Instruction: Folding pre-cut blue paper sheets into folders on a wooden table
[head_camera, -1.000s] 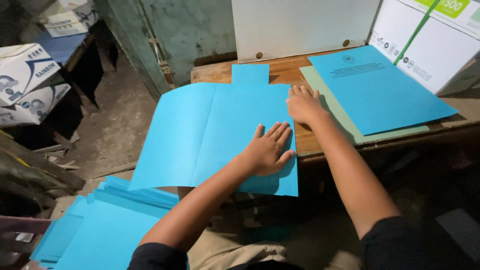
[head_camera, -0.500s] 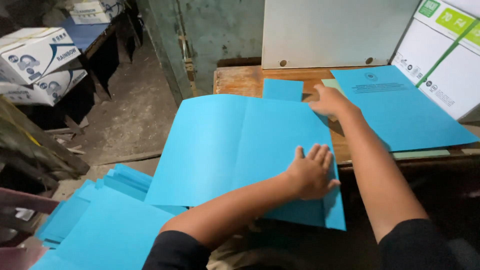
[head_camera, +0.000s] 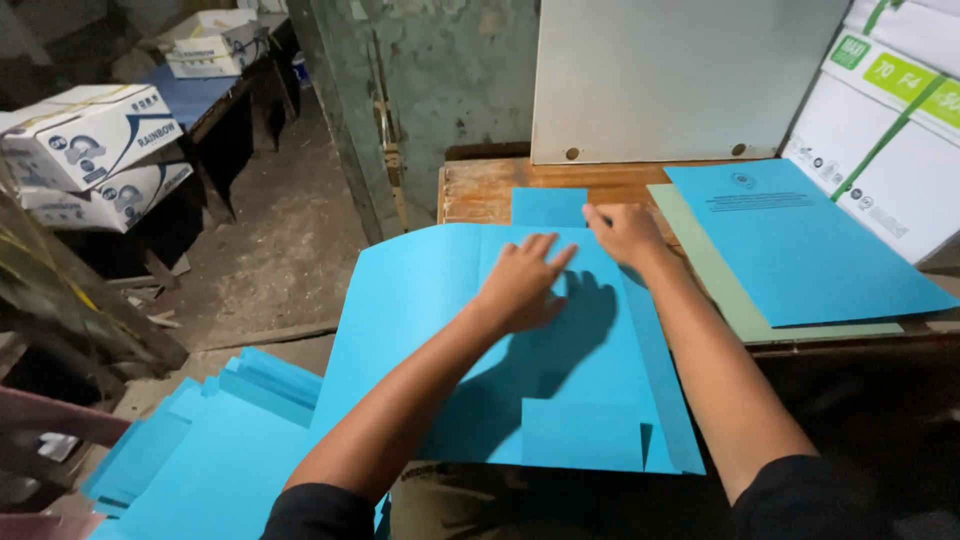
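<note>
**Both hands flat on the blue folder sheet**

Since the earlier frame, left hand (head_camera: 525, 285) has moved up the sheet from its near part to the upper middle, and now sits close to the right hand (head_camera: 625, 232). Right hand has stayed at the sheet's far edge.

Blue folder sheet (head_camera: 450, 330): large, cut cardstock with flaps. It lies over the near left corner of the wooden surface (head_camera: 480, 190) and overhangs the near edge toward the person. A small rectangular tab sticks out at its far edge, and a flap is folded up at its near edge.

Left hand: palm down, fingers spread apart, pressing flat on the sheet. Nothing gripped.

Right hand: palm down, fingers loosely apart, resting on the far edge of the sheet just right of the tab. Nothing gripped. It casts a shadow on the sheet below it.

Right side of the surface: a printed blue cover (head_camera: 800, 240) lies on top of a pale green sheet (head_camera: 730, 300), well apart from the hands. White paper boxes (head_camera: 890, 130) with green labels stand at the far right corner. A white board (head_camera: 680, 80) leans upright along the far edge.

Floor, lower left: stack of blue sheets (head_camera: 200, 460). Cardboard cartons (head_camera: 90, 150) farther left.
</note>
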